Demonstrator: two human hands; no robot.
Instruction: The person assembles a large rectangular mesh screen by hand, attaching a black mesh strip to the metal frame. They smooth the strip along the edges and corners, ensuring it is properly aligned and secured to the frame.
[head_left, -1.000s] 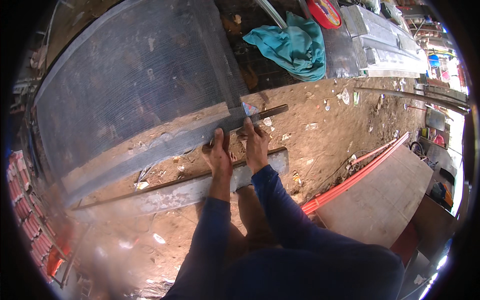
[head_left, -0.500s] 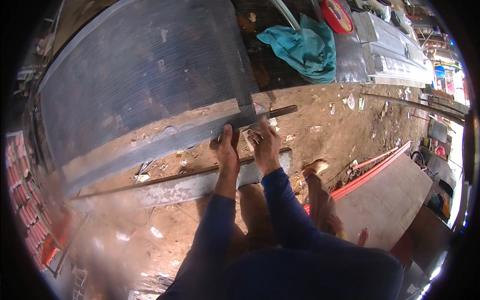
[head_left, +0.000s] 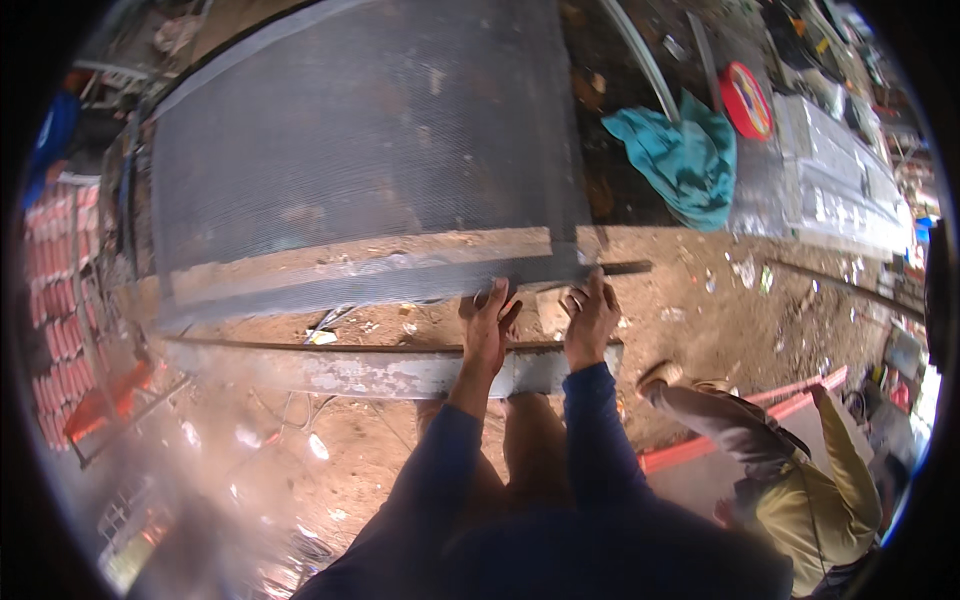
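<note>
Mesh panel (head_left: 370,150) lies flat just beyond your hands. Your left hand (head_left: 488,325) and right hand (head_left: 592,318) are curled closed on its near frame edge (head_left: 400,280). Grip evenly; keep both wrists clear of the metal bar (head_left: 380,372) beneath them.

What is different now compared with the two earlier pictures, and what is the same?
Another person in a yellow top has come into view at lower right, a foot stepping forward onto the dirt. The left hand and right hand stay at the near corner of the grey mesh panel. The grey beam and teal cloth lie as before.
</note>
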